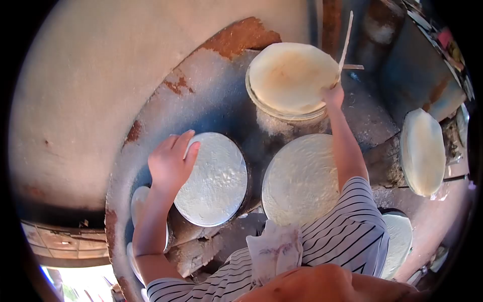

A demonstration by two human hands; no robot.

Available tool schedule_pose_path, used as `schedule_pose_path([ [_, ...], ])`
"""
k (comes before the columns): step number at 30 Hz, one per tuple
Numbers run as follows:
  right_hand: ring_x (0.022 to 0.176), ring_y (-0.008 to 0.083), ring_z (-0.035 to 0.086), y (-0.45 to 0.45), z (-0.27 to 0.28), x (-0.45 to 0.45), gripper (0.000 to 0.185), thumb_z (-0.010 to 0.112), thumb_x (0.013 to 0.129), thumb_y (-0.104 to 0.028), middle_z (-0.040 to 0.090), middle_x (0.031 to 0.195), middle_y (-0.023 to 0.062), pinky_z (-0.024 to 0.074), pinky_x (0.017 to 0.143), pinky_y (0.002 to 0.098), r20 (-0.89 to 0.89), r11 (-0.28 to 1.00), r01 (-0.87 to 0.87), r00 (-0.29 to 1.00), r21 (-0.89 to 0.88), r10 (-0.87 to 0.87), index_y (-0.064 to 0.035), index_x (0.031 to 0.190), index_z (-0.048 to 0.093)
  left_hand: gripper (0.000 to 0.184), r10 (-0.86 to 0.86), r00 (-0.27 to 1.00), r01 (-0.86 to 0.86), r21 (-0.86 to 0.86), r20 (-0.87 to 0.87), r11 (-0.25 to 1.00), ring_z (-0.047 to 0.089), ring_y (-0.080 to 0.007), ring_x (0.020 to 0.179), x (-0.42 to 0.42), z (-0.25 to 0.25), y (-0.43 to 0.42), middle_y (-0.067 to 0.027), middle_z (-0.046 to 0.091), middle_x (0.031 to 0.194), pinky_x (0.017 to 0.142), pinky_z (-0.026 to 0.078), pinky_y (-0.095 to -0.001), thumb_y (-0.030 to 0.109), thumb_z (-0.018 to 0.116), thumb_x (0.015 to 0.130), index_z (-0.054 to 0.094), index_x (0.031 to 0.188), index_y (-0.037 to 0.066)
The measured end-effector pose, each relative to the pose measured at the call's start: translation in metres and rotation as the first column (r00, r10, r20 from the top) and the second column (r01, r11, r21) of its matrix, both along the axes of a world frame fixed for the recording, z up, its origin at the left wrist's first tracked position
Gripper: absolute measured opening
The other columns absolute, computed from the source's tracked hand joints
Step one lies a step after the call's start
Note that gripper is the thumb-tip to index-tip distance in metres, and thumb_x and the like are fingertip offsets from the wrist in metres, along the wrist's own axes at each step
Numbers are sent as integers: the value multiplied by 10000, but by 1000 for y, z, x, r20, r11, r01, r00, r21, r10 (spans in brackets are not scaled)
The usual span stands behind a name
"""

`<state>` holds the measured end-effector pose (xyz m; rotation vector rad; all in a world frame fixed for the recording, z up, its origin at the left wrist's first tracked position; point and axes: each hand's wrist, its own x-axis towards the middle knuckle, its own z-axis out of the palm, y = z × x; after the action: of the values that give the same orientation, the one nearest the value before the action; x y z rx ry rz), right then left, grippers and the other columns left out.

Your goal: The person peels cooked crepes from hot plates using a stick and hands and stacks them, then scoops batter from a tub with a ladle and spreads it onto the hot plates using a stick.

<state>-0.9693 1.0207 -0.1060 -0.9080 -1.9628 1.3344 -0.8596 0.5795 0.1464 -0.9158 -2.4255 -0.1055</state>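
The shirt (344, 226) is white with dark stripes, the upper round sheet (292, 80) cream blotched tan.

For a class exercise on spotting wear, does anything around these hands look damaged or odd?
Yes: ragged brown patches break the grey surface along its curved edge, the largest up and left of the farthest pale round. The finish looks worn.

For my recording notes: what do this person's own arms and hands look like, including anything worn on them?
The left hand and right hand are ungloved, with no watch or bracelet visible. The left sleeve and right sleeve are short, pale fabric with thin dark stripes, leaving both forearms bare.
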Motion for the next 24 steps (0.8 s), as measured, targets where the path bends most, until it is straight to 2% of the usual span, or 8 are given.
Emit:
schedule_pose_path([
  [3, 566, 290, 647, 24, -9, -13, 262, 707, 634, -117, 621, 711, 147, 506, 449, 355, 0, 999, -16, 1000, 34, 16, 27, 800, 566, 213, 161, 978, -166, 27, 133, 986, 605, -255, 632, 29, -8, -27, -71, 610, 733, 550, 477, -348, 258, 619, 844, 660, 966, 89],
  [9, 849, 299, 665, 44, -19, 11, 351, 572, 825, -345, 675, 917, 171, 515, 766, 384, 477, 894, 14, 842, 448, -252, -31, 948, 670, 224, 506, 749, -564, 11, 427, 825, 618, -256, 677, 134, -89, -142, -83, 628, 791, 596, 490, -363, 272, 573, 869, 655, 973, 91],
  [11, 761, 249, 638, 10, -19, 40, 351, 540, 887, -313, 675, 952, 162, 490, 679, 355, 217, 916, -165, 972, 365, 89, -9, 1021, 655, 270, 663, 556, -742, -62, 501, 668, 617, -281, 859, 236, -123, -186, -99, 632, 968, 722, 501, -390, 296, 550, 877, 630, 1057, 112],
  [12, 812, 225, 620, -29, -7, 68, 366, 568, 885, -256, 658, 1011, 132, 479, 672, 326, -199, 951, -291, 943, -103, 266, -19, 1162, 601, 303, 685, 402, -814, -106, 608, 571, 600, -297, 937, 291, -150, -206, -112, 617, 1024, 771, 493, -407, 318, 527, 888, 611, 1089, 108],
  [14, 712, 135, 559, -86, -29, 100, 414, 597, 882, -247, 639, 920, 63, 463, 612, 264, -312, 883, -431, 878, -189, 362, -18, 1225, 562, 406, 697, -3, -914, -285, 717, 289, 591, -332, 977, 393, -176, -212, -163, 585, 1091, 790, 496, -420, 373, 497, 902, 536, 1205, 106],
  [15, 605, 95, 524, -146, -9, 134, 383, 600, 887, -307, 613, 777, 36, 432, 506, 238, 0, 922, -380, 925, 80, 381, -33, 1155, 615, 483, 623, -214, -903, -396, 752, 168, 584, -353, 999, 441, -201, -212, -204, 559, 1126, 803, 498, -442, 414, 513, 887, 486, 1265, 113],
  [18, 409, 47, 352, -326, -4, 258, 404, 600, 878, -432, 402, 517, -41, 237, 353, 218, 120, 668, -704, 661, -241, 741, -105, 668, 489, 668, 247, -522, -852, -486, 817, -193, 637, -363, 860, 596, -248, -253, -285, 476, 1163, 688, 552, -411, 477, 527, 865, 356, 1332, 30],
  [24, 367, 52, 358, -582, 4, 472, 348, 533, 935, -346, 394, 472, -26, 252, 340, 221, 211, -85, -886, -200, -455, 957, -96, 703, 464, 717, 209, -346, -368, 72, 915, -927, 414, -491, 1181, 805, -291, -461, -310, 440, 1247, 860, 481, -465, 547, 457, 870, 294, 1427, 125],
])
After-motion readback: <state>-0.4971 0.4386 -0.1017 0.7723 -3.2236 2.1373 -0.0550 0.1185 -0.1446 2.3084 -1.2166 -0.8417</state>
